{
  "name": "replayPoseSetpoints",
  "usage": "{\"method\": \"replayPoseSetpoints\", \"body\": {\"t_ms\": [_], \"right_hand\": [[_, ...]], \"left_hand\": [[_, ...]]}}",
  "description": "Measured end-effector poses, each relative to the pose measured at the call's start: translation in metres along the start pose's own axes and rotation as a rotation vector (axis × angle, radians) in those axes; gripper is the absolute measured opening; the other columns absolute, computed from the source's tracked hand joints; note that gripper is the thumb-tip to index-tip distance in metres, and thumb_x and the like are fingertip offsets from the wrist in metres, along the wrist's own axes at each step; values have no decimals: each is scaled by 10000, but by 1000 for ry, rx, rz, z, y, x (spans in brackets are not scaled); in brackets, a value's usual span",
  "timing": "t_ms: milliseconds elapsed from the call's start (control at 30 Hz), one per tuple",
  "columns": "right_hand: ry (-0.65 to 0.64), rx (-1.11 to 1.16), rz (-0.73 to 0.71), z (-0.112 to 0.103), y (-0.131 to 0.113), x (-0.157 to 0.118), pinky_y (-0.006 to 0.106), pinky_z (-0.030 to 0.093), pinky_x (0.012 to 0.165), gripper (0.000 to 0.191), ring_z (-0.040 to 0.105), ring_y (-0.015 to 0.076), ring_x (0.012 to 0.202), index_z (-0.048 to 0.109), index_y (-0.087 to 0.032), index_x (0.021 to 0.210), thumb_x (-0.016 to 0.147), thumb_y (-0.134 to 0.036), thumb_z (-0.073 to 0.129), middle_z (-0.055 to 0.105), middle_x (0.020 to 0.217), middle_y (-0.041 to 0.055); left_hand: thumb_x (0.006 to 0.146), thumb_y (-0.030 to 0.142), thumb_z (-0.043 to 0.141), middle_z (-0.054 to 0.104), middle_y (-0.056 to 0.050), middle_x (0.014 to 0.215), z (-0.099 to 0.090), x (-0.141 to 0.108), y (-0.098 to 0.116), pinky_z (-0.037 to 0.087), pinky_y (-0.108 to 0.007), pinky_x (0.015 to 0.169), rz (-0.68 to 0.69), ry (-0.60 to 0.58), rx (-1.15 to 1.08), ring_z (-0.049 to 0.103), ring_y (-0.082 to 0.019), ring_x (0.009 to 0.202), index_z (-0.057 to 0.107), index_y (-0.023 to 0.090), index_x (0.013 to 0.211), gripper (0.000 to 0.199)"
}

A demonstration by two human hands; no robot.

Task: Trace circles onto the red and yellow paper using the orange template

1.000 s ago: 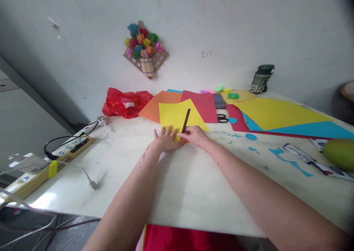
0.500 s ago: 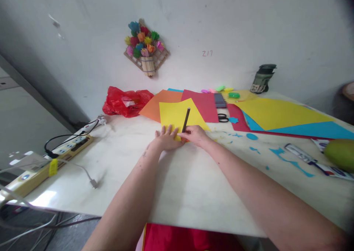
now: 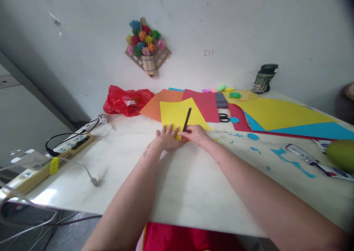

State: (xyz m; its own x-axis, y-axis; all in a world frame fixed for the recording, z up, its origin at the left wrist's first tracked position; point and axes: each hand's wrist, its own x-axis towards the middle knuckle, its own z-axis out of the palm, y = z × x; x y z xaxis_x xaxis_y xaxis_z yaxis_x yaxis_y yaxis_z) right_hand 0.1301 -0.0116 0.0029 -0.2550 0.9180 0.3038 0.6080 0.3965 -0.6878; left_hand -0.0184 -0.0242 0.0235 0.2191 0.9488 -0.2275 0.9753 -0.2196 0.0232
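A yellow sheet of paper (image 3: 177, 112) lies in the middle of the table, overlapping an orange sheet (image 3: 156, 105) and a red sheet (image 3: 200, 105). My left hand (image 3: 168, 138) rests flat on its near edge with the fingers spread. Pinched in my right hand (image 3: 195, 133) is a dark pencil (image 3: 187, 119), tilted, its lower end down at the yellow paper close to my left fingers. A small orange-red piece shows between the two hands; my fingers partly hide it, and I cannot make out what it is.
Black-handled scissors (image 3: 224, 117) and blue paper scraps (image 3: 253, 136) lie to the right. Beyond them are a large yellow sheet (image 3: 287, 112), a glue tube (image 3: 301, 154) and a green fruit (image 3: 341, 155). A red plastic bag (image 3: 121, 101) and a power strip (image 3: 69, 146) are on the left.
Both hands and the pencil stay almost in the same place on the yellow paper. The whole view has shifted very slightly.
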Motion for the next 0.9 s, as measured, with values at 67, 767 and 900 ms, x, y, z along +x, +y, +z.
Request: {"method": "replayPoseSetpoints", "body": {"t_ms": [67,767,900], "right_hand": [[4,-4,5,0,-1,0,193,374,502,332,547,107,564,634,-202,682,619,-507,520,628,609,6],[61,-69,22,2,2,4,188,327,464,315,533,102,536,637,-209,667,636,-496,512,620,576,1],[72,-71,14,3,4,4,188,317,455,322,526,99,522,636,-211,667,639,-504,504,612,560,-1]], "left_hand": [[658,689,235,-40,-7,1375,0,0,0,60,-553,911,3,-1,0,-71,-321,1211,56,298,1311,782],[642,717,214,-55,-17,1375,-1,0,0,52,-559,909,7,-9,-7,-91,-315,1210,47,289,1313,813],[625,736,212,-59,-18,1375,-2,0,0,45,-561,908,6,-12,-11,-97,-314,1209,49,290,1313,835]]}}
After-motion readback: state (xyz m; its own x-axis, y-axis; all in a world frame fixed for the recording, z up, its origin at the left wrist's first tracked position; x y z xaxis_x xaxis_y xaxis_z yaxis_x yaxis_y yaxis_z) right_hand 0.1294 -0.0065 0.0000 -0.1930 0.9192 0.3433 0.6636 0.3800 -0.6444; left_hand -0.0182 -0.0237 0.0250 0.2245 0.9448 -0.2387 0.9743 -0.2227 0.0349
